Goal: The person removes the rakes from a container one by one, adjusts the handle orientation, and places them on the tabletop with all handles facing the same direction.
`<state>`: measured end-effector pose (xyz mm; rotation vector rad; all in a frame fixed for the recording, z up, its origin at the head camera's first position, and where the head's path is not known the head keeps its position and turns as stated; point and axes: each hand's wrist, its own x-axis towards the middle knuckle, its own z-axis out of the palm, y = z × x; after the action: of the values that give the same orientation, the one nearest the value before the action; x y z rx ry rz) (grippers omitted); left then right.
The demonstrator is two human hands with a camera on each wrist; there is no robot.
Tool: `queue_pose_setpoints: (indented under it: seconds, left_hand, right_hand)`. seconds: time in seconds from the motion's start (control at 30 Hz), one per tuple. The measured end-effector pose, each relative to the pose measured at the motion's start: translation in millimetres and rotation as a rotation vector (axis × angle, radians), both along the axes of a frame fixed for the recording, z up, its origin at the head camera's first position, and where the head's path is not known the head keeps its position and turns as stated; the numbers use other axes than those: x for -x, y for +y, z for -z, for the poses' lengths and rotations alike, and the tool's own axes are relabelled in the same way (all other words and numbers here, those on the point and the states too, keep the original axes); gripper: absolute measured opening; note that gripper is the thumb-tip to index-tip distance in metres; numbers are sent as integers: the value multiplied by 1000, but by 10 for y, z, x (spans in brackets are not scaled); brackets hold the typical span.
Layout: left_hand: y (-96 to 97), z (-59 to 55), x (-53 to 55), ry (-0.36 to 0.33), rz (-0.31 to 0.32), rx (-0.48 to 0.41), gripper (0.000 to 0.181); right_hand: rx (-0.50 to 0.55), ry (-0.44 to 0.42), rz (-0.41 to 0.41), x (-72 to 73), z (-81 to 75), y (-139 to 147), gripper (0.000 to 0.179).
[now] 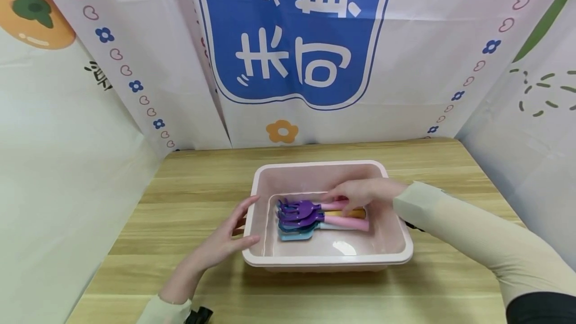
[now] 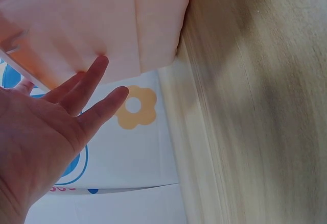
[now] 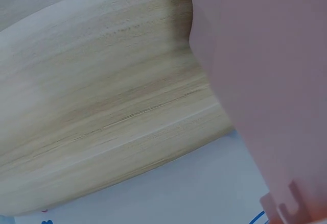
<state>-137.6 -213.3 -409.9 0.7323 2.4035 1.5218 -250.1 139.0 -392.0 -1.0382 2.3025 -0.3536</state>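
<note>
A pale pink plastic basin (image 1: 327,260) stands on the table. Inside it lies a pile of small toy garden tools: purple forks (image 1: 302,209) with pink handles (image 1: 345,222), a light blue tool (image 1: 296,235) and one with a yellow handle (image 1: 359,213). My right hand (image 1: 360,193) reaches in over the right wall, its thumb and fingers round the pink handle of the rear purple fork. At the left wall my left hand (image 1: 222,239) is spread, touching the basin's rim and outside. In the left wrist view the left hand (image 2: 48,127) has fingertips against the basin (image 2: 92,20).
The wood-grain table (image 1: 189,204) extends around the basin. White printed cloth (image 1: 418,64) hangs behind and at both sides, with a large blue emblem (image 1: 292,64) at the back. The right wrist view shows the basin's outer wall (image 3: 271,66) and table (image 3: 112,91).
</note>
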Motion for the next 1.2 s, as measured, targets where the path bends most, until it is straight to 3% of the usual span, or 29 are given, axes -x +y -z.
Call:
queue_pose_setpoints:
  seconds: [0.13,0.37,0.57,0.8,1.03,1.2]
  left_hand:
    - [-4,-3,-2,0,1,2,79]
    - [0,4,-7,-1,1,-3,79]
    - [1,11,-9,3,2,-6,78]
    - [5,4,0,2,1,-10,78]
    - [3,6,4,-2,5,2,78]
    - [1,14,4,-7,11,-7,79]
  right_hand:
    - [-18,79,-45,-1,14,-14,49]
    - [-56,173,-51,-9,47,-29,44]
    - [-33,195,-72,-24,40,-27,44]
    - [-44,120,4,-49,-12,-14,51]
    - [-59,118,84,-74,-68,17,52]
    - [9,130,88,-100,-151,58,49]
